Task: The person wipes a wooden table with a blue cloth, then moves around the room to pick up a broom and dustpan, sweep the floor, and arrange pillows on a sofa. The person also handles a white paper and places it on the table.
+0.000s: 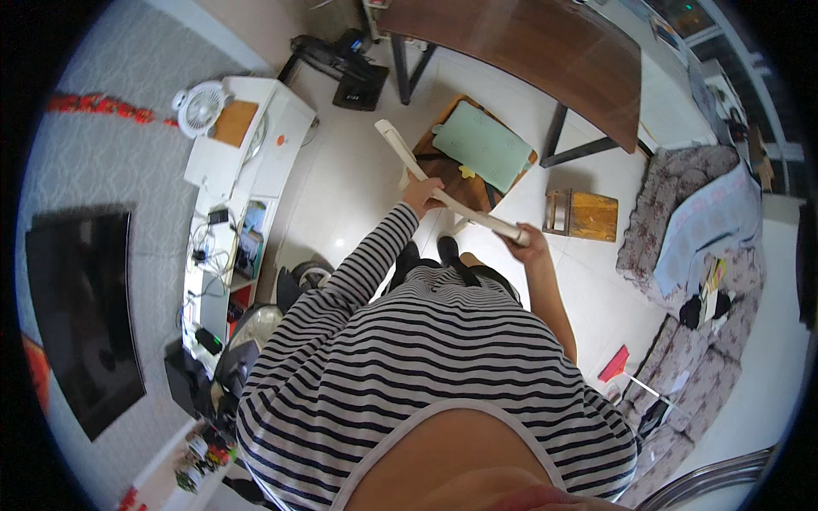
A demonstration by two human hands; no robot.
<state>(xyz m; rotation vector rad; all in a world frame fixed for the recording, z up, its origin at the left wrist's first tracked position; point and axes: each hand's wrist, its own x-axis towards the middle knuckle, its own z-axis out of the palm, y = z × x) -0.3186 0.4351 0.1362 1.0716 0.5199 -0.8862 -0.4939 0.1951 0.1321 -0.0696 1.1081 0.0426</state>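
Both of my hands grip a long cream-coloured piece of furniture [463, 209], seen nearly edge-on; its exact kind is unclear. It slants from upper left to lower right before my body, with thin cream legs partly visible beneath it. My left hand [422, 195] closes around it near its middle. At its lower right end, my right hand [525, 243] holds on. Just beyond lies a low wooden table [441, 175], bearing a pale green mat-like panel [482, 144] and a yellow flower-shaped piece [467, 171]. The cream piece hides part of the table.
A small wooden stool [593, 216] stands right of my hands. Ahead is a dark-topped table [511, 38] with black metal legs. A white cabinet [281, 137] lines the left, near a wheel [313, 274]. A patterned sofa [639, 217] and red-headed broom-like tool [615, 364] are at right.
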